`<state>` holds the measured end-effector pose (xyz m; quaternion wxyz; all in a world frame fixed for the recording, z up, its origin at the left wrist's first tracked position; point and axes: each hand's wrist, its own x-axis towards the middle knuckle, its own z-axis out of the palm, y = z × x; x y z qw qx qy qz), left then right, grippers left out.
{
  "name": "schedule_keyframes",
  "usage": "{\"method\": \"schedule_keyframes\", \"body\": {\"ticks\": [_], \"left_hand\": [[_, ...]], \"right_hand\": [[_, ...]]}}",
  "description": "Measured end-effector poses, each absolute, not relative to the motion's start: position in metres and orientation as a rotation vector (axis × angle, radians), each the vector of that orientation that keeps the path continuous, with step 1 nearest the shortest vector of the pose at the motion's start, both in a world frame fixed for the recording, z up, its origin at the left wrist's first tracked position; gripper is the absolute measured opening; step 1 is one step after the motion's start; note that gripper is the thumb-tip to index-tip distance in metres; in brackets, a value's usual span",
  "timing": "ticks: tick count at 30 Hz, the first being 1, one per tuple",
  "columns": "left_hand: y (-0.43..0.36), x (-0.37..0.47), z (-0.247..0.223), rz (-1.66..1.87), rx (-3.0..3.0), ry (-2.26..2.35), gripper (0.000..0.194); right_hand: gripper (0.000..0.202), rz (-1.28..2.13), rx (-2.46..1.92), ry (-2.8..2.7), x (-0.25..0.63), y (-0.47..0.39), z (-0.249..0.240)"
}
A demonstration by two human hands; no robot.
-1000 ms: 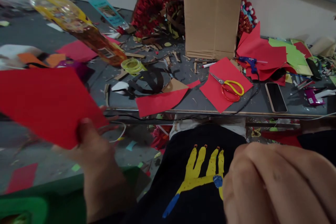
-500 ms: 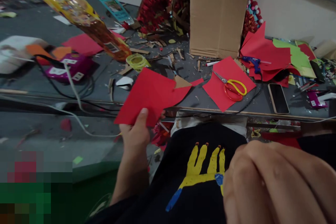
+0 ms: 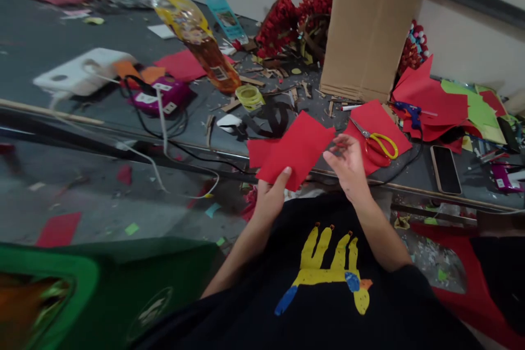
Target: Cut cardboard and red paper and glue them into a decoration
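Note:
My left hand [image 3: 273, 194] grips a red paper sheet [image 3: 301, 145] by its lower left corner, thumb on top. Another red piece [image 3: 260, 153] shows behind the sheet on its left. My right hand [image 3: 346, 164] is just right of the sheet, fingers apart and curved, with nothing in it. To the right, scissors [image 3: 381, 145] with one yellow and one red handle rest on a second red sheet [image 3: 396, 134]. A blue glue gun [image 3: 410, 112] lies beyond them, beside a pile of red paper [image 3: 435, 95].
A tall cardboard piece [image 3: 369, 27] stands at the back. Bottles [image 3: 205, 49], a tape roll [image 3: 250, 97], a purple box [image 3: 164, 95] and a white power strip [image 3: 88, 68] are on the left. A phone [image 3: 446, 169] lies near the right front edge. A green bin [image 3: 164, 262] stands below left.
My right hand has moved from the near lower right to beside the red sheet. The camera view has shifted left. Black strips now show on the table behind the sheet.

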<state>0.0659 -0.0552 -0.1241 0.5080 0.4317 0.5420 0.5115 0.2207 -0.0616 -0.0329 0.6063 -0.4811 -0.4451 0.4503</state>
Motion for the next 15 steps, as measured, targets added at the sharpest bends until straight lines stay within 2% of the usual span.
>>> {"method": "schedule_keyframes", "body": {"ticks": [4, 9, 15], "left_hand": [[-0.056, 0.073, -0.117, 1.222, 1.104, 1.335, 0.05], [-0.053, 0.07, -0.109, 1.055, 1.348, 1.268, 0.043], [-0.035, 0.034, -0.103, 1.363, 1.47, 1.678, 0.037]], "right_hand": [[0.041, 1.333, -1.052, -0.974, 0.219, -0.038, -0.078], [0.034, 1.183, -1.211, -0.933, 0.232, -0.018, -0.098], [0.055, 1.342, -1.228, -1.058, 0.24, 0.021, -0.104]]}}
